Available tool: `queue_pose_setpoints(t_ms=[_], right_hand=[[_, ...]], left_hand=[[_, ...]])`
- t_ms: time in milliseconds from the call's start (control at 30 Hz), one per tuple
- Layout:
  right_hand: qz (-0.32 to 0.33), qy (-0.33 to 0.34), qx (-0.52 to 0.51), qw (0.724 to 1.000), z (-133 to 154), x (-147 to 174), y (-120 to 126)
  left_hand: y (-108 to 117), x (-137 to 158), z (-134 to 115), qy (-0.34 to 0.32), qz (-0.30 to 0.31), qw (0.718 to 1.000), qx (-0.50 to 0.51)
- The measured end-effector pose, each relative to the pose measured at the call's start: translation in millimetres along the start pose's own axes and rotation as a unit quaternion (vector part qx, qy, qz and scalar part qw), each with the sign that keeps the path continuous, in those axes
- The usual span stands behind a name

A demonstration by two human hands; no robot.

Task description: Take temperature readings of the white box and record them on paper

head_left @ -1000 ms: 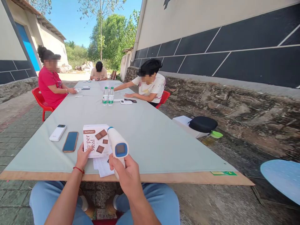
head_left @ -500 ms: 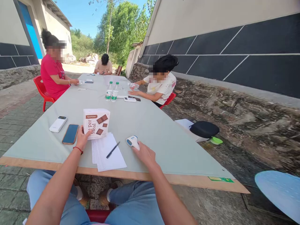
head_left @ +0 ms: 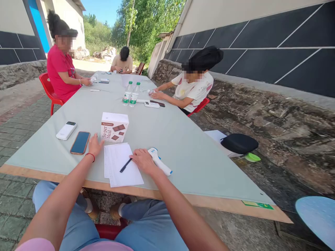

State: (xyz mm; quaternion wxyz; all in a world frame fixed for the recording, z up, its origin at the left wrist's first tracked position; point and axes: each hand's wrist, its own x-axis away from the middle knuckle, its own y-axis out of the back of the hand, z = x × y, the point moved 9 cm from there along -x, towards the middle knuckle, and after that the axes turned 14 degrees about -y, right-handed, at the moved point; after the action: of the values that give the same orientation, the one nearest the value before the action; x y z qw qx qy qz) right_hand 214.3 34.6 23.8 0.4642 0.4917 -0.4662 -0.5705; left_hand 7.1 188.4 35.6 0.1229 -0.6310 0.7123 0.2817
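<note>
A white box (head_left: pixel 114 128) with chocolate pictures and "Su-per Meal" lettering stands upright on the table. My left hand (head_left: pixel 95 145) lies beside its lower left corner, fingers extended and holding nothing. Printed paper sheets (head_left: pixel 123 177) lie in front of the box, with a black pen (head_left: pixel 125 165) across them. My right hand (head_left: pixel 143 161) has its fingers closed together over the pen's upper end; the fingertips are partly hidden. Just right of that hand, a white and blue handheld thermometer (head_left: pixel 160 162) lies on its side on the table.
Left of the box lie a phone (head_left: pixel 80 142) and a white power bank (head_left: pixel 66 130). Two water bottles (head_left: pixel 131 94) stand farther back, near another power bank (head_left: pixel 151 104). Three people sit around the far part of the table (head_left: pixel 188 167), their hands on small items.
My right hand has let go of the thermometer, now lying on the table, and moved left to the pen. My left hand has released the box, which stands slightly farther back.
</note>
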Motion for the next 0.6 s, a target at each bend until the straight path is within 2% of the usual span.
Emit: queue_pose_setpoints(t_ms=[33, 100, 200, 267, 333, 400, 433, 500, 600], right_hand=[[0.006, 0.017, -0.003, 1.0, 0.2, -1.0, -0.5], [0.002, 0.029, -0.029, 0.999, -4.6, -0.3, 0.7], [-0.065, -0.032, -0.149, 0.986, -20.3, 2.3, 11.8], [-0.132, -0.116, -0.289, 0.941, -32.8, 5.9, 17.6], [-0.168, -0.184, -0.44, 0.863, -35.6, 10.1, 10.7], [-0.149, -0.201, -0.56, 0.79, -21.8, 9.1, -5.4], [-0.129, -0.201, -0.599, 0.764, -12.0, 7.4, -13.9], [-0.097, -0.208, -0.631, 0.741, 3.2, 5.0, -28.0], [-0.099, -0.236, -0.616, 0.745, 6.9, 7.1, -38.6]], left_hand=[[0.2, 14.3, -3.2, 0.009, 0.009, 1.0, -0.024], [-9.7, 46.2, -17.3, -0.005, 0.087, 0.986, -0.141], [-29.7, 86.9, -49.6, -0.079, 0.18, 0.949, -0.245], [-38.4, 101.0, -62.4, -0.096, 0.223, 0.918, -0.313], [-43.3, 105.1, -65.5, -0.088, 0.261, 0.893, -0.356], [-44.7, 103.5, -64.9, -0.078, 0.281, 0.881, -0.372], [-44.6, 102.0, -64.4, -0.075, 0.285, 0.879, -0.374], [-44.4, 100.1, -63.8, -0.074, 0.288, 0.878, -0.375], [-45.4, 100.9, -65.2, -0.082, 0.294, 0.876, -0.373]])
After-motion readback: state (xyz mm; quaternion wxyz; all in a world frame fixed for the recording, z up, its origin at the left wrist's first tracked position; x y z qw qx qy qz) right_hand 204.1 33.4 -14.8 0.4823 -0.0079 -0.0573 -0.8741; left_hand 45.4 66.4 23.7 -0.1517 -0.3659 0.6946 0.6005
